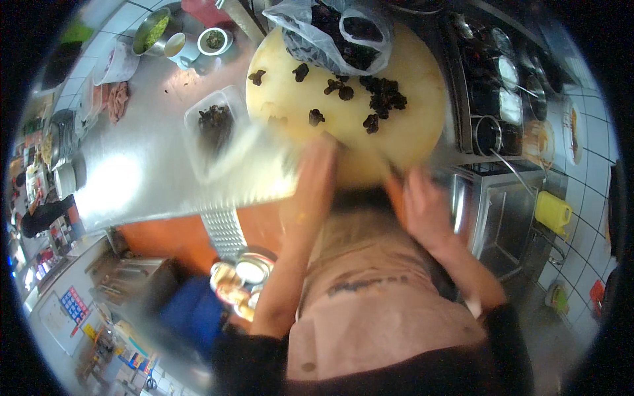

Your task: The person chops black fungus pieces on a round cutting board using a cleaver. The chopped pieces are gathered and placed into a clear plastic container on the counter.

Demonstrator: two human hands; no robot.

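Note:
My left hand (317,168), blurred, is over the near left edge of a round cutting board (421,89), with something dark at its fingertips. My right hand (426,208), also blurred, is at the board's near right edge, fingers curled, beside a thin dark shape and an orange strip; whether it grips them cannot be told. Dark, frilly pieces, apparently wood ear fungus (384,96), lie scattered and in a clump on the board. At its far side stands an open clear plastic bag (317,54) of similar dark pieces. A clear plastic container (190,119) with dark strips sits left of the board.
A metal bowl (136,34) with green pieces, a light mug (185,49) and a white cup (200,39) stand at the back left of the steel counter (148,123). Dark containers and a ladle (512,168) are at the right. Stacked plates (64,133) stand far left.

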